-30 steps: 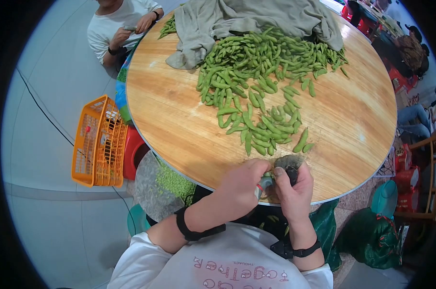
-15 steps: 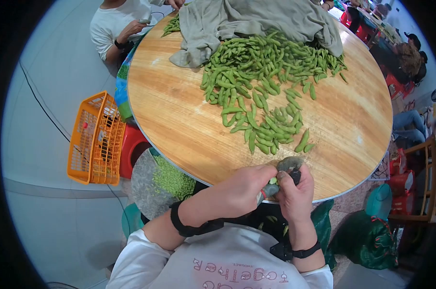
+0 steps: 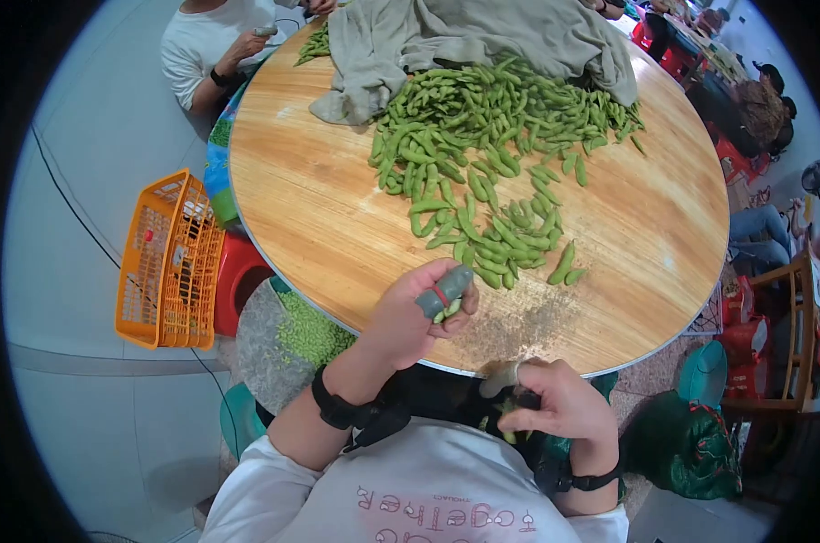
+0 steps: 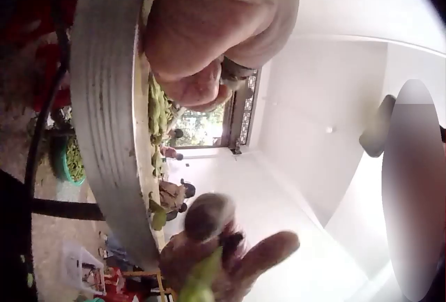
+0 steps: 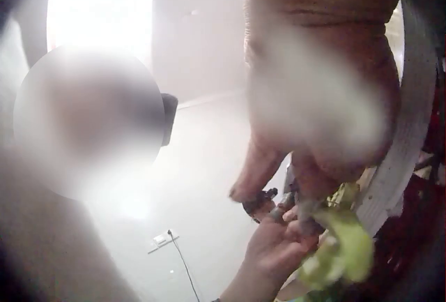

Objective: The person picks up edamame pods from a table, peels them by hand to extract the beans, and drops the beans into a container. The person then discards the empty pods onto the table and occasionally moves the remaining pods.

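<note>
In the head view my left hand [image 3: 419,312], a grey cover with a red band on one finger, curls round shelled green beans [image 3: 446,313] above the table's near edge. My right hand [image 3: 559,403] is lower and to the right, just off the edge, thumb and fingers apart. Blurred green hulls [image 5: 341,246] hang in the air beside its fingertips in the right wrist view. A heap of green pods [image 3: 482,118] lies on the round wooden table [image 3: 310,208]. The left palm's inside is mostly hidden.
A grey cloth [image 3: 473,32] covers the heap's far side. Left of the table stand an orange crate [image 3: 161,271], a red stool [image 3: 236,271] and a container of shelled beans [image 3: 306,330]. A green sack [image 3: 681,443] is at the lower right. Another person [image 3: 215,54] sits at the far left.
My hands were together at the table edge and have parted. The left has moved up and left with beans; the right has dropped below the edge, its fingers spread, letting hulls go.
</note>
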`<act>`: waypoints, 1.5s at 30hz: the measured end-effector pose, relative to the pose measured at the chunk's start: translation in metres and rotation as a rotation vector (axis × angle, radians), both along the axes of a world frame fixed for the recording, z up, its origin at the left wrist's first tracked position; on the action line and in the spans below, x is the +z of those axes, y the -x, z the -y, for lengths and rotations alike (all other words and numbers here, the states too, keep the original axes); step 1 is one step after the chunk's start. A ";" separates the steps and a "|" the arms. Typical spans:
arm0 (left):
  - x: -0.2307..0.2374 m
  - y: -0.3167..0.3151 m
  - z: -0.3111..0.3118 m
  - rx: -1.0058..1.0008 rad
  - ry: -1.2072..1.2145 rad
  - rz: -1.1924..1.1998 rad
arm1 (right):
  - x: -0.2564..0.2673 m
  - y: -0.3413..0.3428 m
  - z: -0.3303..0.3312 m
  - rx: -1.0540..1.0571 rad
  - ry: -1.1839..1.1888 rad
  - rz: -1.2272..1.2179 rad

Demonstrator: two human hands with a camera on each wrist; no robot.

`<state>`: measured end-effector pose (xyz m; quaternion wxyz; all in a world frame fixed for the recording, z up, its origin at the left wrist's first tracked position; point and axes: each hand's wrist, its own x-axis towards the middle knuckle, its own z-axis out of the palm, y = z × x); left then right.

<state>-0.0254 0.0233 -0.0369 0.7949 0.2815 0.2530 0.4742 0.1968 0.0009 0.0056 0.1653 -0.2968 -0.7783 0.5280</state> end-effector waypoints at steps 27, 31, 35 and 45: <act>0.015 -0.054 0.006 -0.002 -0.029 -0.330 | -0.022 -0.012 -0.040 -1.019 -0.362 0.137; 0.007 -0.059 0.009 0.063 0.078 -0.082 | -0.009 0.008 -0.010 -0.804 0.244 -0.302; 0.007 -0.055 0.016 0.161 0.078 -0.032 | -0.004 0.010 0.000 -0.668 0.422 -0.332; 0.005 -0.048 0.025 0.289 -0.298 -0.641 | -0.008 0.016 0.006 -0.526 0.757 -0.469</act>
